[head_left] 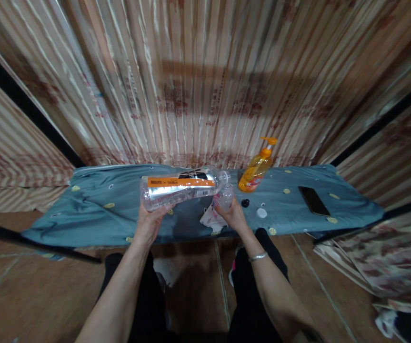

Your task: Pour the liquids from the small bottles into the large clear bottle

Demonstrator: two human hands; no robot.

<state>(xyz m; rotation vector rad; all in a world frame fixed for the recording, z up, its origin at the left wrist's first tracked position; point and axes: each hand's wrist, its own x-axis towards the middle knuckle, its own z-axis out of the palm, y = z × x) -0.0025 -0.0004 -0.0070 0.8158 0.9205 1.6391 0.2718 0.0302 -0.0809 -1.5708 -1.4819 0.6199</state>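
My left hand is closed round the base of a large clear plastic bottle with an orange and silver label. The bottle lies almost level in the air, its neck pointing right. At that neck, my right hand grips a smaller clear plastic bottle; whether the two mouths touch, I cannot tell. Below the smaller bottle is a white and pink patterned cloth or packet, partly behind my right hand. Two caps rest right of my right hand: a black cap and a white cap.
A yellow pump bottle with an orange top stands toward the back of the blue-green covered surface. A dark phone lies to the right. Striped curtains hang behind, and black poles slant along both sides.
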